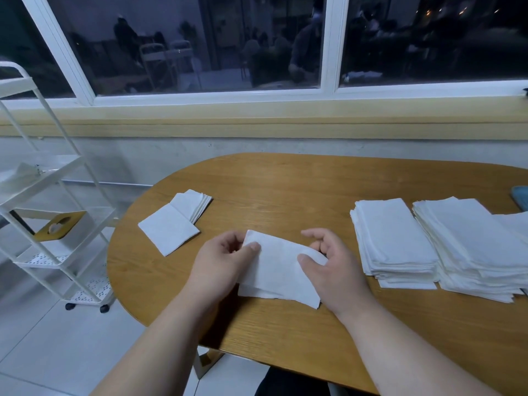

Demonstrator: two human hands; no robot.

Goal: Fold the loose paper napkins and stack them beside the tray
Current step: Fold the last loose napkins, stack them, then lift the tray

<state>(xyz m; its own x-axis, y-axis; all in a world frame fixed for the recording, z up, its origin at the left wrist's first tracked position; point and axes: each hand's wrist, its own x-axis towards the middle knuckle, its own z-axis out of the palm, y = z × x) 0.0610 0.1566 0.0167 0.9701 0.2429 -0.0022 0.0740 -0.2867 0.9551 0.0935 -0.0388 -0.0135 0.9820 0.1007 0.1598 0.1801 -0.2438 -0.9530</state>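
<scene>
While both hands work at the middle of the wooden worktop [285,181], we see one white napkin [278,274] held between them, its near edge resting on the wood and its far edge raised slightly. We note that the left hand [225,258] pinches the napkin's far left corner, thumb on top and fingers curled behind it, so the left grip is closed on the paper. We note that the right hand [331,261] presses its thumb onto the napkin's right edge while the remaining fingers curl above it; this grip also holds the napkin. To the left, well apart from the hands, we find a small stack of folded napkins [197,204] lying fanned, with a single folded napkin [168,232] overlapping its near end. To the right we find two tall piles of flat napkins side by side: the nearer pile [394,241] lies just beside the right hand, and the outer pile [474,247] touches or nearly touches it. A blue object [521,197] shows at the right edge of the worktop; we cannot tell what it is. A white wheeled rack [51,224] stands on the tiled floor to the left, below the window [200,47].
</scene>
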